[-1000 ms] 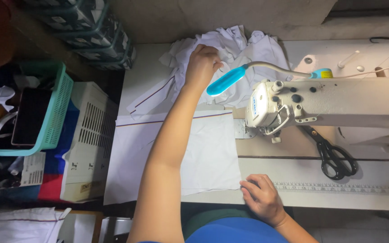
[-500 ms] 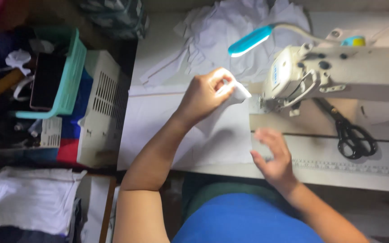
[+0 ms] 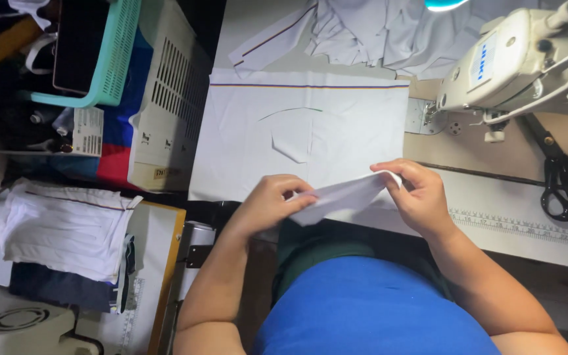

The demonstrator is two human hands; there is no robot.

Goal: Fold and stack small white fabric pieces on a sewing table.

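A small white fabric piece (image 3: 342, 197) is stretched between both hands over the near table edge. My left hand (image 3: 272, 204) pinches its left end and my right hand (image 3: 413, 190) pinches its right end. Behind them a large white fabric panel (image 3: 304, 131) with a thin coloured stripe along its far edge lies flat on the table. The white sewing machine (image 3: 514, 59) stands to the right, its needle area just beyond the panel's right edge.
A heap of white cut pieces (image 3: 376, 29) lies at the back. Black scissors (image 3: 563, 181) rest on the machine table at right. A teal basket (image 3: 103, 52) and a white slatted crate (image 3: 165, 105) stand left; folded cloth (image 3: 67, 227) lies lower left.
My left hand came back from the heap at the back holding a white piece. My right hand rose from the table edge and took its other end. The view shifted nearer.
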